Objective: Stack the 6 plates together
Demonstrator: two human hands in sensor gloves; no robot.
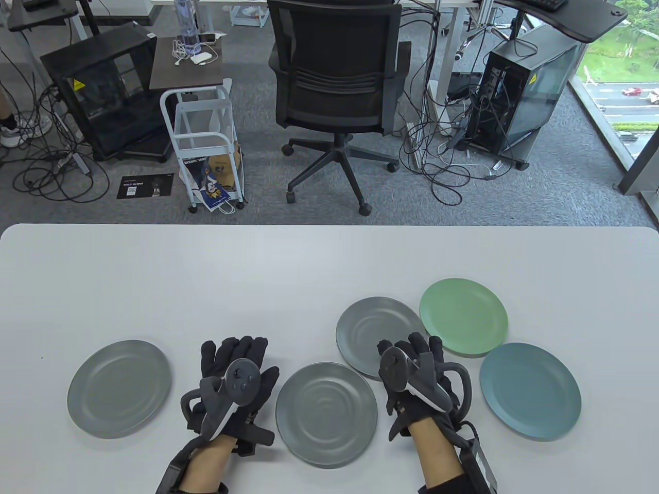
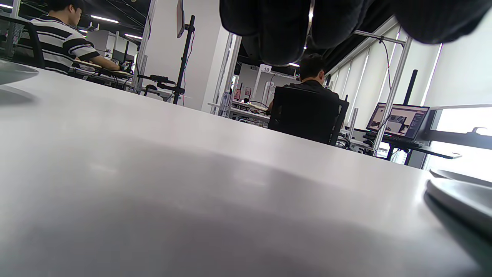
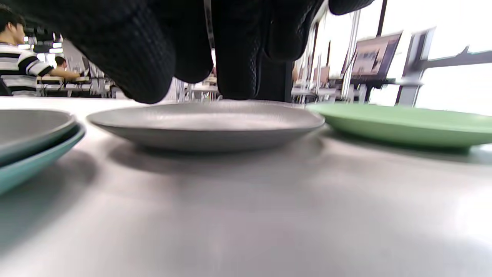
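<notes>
Five plates show in the table view: a grey plate (image 1: 119, 388) at the left, a grey plate (image 1: 326, 414) at front centre, a grey plate (image 1: 373, 324) behind it, a green plate (image 1: 463, 316) and a blue plate (image 1: 530, 391) at the right. In the right wrist view the front grey plate (image 3: 30, 129) lies on a teal plate (image 3: 23, 173). My left hand (image 1: 237, 360) rests flat on the table between the left and front grey plates, holding nothing. My right hand (image 1: 412, 357) hovers over the near rim of the back grey plate (image 3: 207, 125), fingers (image 3: 127, 57) hanging just above it.
The white table (image 1: 257, 278) reaches back to its far edge; an office chair (image 1: 334, 92) and floor clutter stand beyond. In the left wrist view a plate rim (image 2: 461, 196) shows at the right and another (image 2: 11, 73) at the far left.
</notes>
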